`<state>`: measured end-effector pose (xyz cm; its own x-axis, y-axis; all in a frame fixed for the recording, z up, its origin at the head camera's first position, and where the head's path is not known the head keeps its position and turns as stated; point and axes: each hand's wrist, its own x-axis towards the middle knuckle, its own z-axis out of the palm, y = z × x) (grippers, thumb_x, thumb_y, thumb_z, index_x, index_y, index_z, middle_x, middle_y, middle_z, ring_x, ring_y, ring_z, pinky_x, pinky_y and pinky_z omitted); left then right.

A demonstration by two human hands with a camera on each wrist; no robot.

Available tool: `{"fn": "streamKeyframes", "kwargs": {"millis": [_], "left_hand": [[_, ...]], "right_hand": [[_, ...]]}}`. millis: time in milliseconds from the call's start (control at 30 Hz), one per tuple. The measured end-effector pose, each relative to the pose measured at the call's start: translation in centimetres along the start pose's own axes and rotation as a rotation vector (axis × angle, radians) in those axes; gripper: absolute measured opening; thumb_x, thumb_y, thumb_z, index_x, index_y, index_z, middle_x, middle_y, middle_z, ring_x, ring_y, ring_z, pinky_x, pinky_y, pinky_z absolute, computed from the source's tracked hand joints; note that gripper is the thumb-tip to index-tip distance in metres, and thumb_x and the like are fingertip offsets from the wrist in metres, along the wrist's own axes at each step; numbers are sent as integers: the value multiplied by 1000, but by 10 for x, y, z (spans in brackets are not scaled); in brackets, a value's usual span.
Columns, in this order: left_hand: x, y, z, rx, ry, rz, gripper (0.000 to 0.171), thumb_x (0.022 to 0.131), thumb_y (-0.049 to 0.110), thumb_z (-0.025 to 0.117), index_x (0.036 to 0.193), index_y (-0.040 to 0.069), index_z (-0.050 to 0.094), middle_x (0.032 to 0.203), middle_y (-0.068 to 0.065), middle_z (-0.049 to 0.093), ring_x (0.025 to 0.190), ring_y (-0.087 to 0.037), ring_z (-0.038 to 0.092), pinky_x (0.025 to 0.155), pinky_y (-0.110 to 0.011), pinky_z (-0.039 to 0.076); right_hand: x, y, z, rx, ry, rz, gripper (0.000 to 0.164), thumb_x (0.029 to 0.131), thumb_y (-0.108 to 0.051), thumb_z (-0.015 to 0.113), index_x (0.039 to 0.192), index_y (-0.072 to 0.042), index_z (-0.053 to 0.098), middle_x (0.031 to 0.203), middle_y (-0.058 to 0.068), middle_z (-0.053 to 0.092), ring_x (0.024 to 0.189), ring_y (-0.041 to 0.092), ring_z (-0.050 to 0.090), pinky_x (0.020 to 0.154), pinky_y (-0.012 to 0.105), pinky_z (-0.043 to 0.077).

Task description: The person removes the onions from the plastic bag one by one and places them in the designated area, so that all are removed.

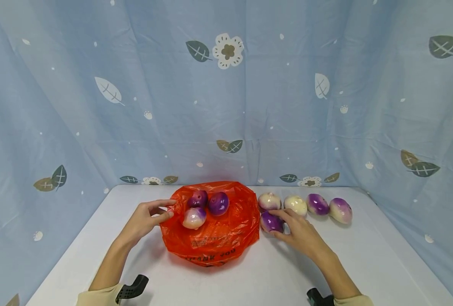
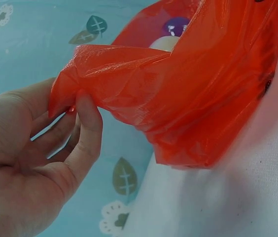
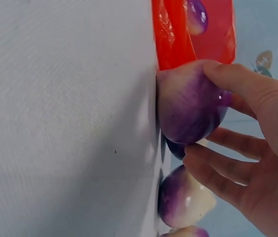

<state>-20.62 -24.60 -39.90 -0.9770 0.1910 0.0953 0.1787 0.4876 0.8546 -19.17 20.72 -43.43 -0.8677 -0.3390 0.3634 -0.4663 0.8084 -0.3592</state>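
My left hand [image 1: 148, 219] pinches the rim of a red plastic bag [image 1: 226, 229] between thumb and fingers, drawing that edge out in the left wrist view. Inside the open bag lie two purple turnips and a paler turnip [image 1: 194, 218], all glossy. To the right of the bag, my right hand [image 1: 296, 229] grips a purple-and-white turnip [image 3: 191, 103], thumb on one side and fingertips on the other. This turnip is low over the white table, close beside the bag's right edge.
Behind the right hand, a row of turnips runs along the table: a pale one [image 1: 269, 201], a yellowish-white one [image 1: 296, 205], a purple one [image 1: 318, 204] and a purple-pink one [image 1: 340, 210]. A blue patterned curtain [image 1: 279, 106] hangs around the white table [image 1: 379, 255].
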Motion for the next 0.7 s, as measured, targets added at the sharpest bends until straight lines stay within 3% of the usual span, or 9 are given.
{"fn": "streamKeyframes", "kwargs": {"millis": [700], "left_hand": [[0, -1, -1, 5, -1, 4, 41, 89, 28, 72, 127, 14, 66, 115, -15, 68, 96, -26, 64, 72, -27, 58]], "right_hand": [[-1, -6, -13, 10, -16, 34, 58, 75, -38, 84, 127, -24, 63, 120, 7, 65, 98, 27, 69, 82, 49, 57]]}}
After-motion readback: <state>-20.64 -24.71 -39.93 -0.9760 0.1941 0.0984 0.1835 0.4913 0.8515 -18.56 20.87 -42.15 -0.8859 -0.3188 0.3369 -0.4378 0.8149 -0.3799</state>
